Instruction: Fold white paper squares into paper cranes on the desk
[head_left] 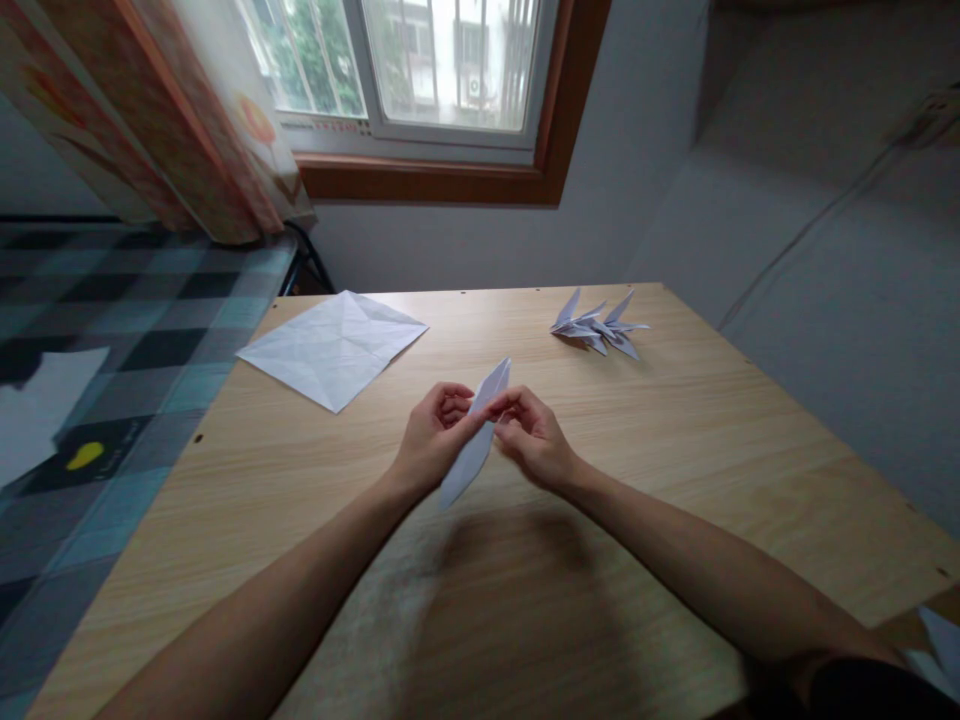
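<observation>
A narrow, pointed piece of folded white paper (471,462) is held slanting above the middle of the table. My left hand (441,428) is closed on its left side, the thumb lying across the paper. On the opposite edge, my right hand (531,432) pinches it with thumb and fingertips. The fingertips of both hands nearly meet at the paper's middle. Some of the folds are hidden behind the fingers.
Creased white paper sheets (337,350) lie at the table's (675,480) back left. Several folded paper cranes (600,325) sit close together at the back right. A checked bed cover (150,300) with loose paper (52,400) is at left. White paper (941,640) shows at lower right.
</observation>
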